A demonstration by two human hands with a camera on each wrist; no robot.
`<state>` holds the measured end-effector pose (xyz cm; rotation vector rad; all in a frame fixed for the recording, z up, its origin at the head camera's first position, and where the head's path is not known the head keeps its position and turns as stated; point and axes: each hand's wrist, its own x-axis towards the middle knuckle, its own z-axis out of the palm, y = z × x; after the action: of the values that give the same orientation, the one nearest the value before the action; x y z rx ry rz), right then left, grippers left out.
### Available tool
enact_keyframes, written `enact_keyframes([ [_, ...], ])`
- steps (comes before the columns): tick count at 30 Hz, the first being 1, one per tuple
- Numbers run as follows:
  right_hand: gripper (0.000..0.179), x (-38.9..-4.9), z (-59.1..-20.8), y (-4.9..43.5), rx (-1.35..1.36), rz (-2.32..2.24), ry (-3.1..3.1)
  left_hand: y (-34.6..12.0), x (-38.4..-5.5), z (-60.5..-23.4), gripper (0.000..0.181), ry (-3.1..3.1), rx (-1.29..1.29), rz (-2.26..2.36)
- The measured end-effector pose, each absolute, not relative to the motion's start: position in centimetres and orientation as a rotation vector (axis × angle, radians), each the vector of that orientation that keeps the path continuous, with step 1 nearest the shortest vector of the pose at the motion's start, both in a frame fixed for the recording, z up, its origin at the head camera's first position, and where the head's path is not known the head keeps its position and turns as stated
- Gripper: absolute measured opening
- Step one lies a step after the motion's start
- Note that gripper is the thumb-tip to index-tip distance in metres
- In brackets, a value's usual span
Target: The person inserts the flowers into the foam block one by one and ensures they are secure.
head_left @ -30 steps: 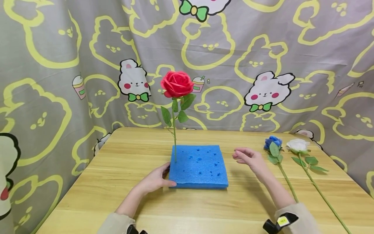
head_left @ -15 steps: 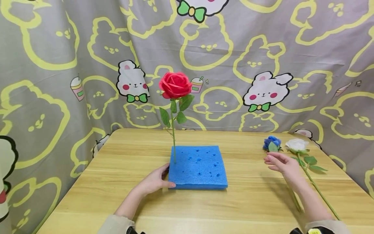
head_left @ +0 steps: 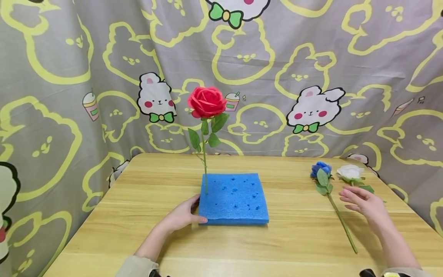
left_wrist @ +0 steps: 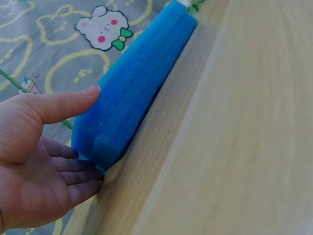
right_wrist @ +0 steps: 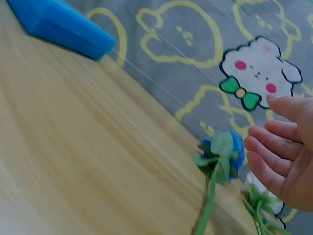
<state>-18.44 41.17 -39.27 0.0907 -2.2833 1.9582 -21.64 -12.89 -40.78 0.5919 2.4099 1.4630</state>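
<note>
A red artificial rose (head_left: 207, 103) stands upright, its stem in a blue foam block (head_left: 232, 198) with several small holes in its top. My left hand (head_left: 183, 214) rests against the block's front left corner; in the left wrist view its thumb lies at the front face and its straight fingers touch the side. My right hand (head_left: 367, 204), fingers loosely spread and holding nothing, hovers over the white rose (head_left: 350, 172), hiding most of its stem. Just left of that hand lies a blue rose (head_left: 321, 170), its stem toward the table's front.
The wooden table (head_left: 155, 181) carries the block and flowers. Behind it hangs a grey curtain (head_left: 194, 46) with yellow cartoon outlines, running along the table's back and sides.
My right hand has moved right, from beside the foam block, across the blue rose, to over the white rose's stem. My left hand has stayed at the block.
</note>
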Motion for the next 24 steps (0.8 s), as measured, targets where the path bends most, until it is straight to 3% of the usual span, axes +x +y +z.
enact_keyframes([
  [8,0.025,-17.3,-39.3,41.7,-0.030,1.957,-2.402,-12.9,-21.7,-41.0,0.093,2.412,0.591,1.467],
  [20,0.009,-17.7,-41.5,43.0,-0.163,2.224,-2.377,-12.9,-21.7,-40.9,0.093,2.417,0.585,1.460],
  [24,0.011,-17.9,-41.7,43.2,-0.153,2.224,-2.458,-12.9,-21.6,-40.8,0.094,2.406,0.581,1.470],
])
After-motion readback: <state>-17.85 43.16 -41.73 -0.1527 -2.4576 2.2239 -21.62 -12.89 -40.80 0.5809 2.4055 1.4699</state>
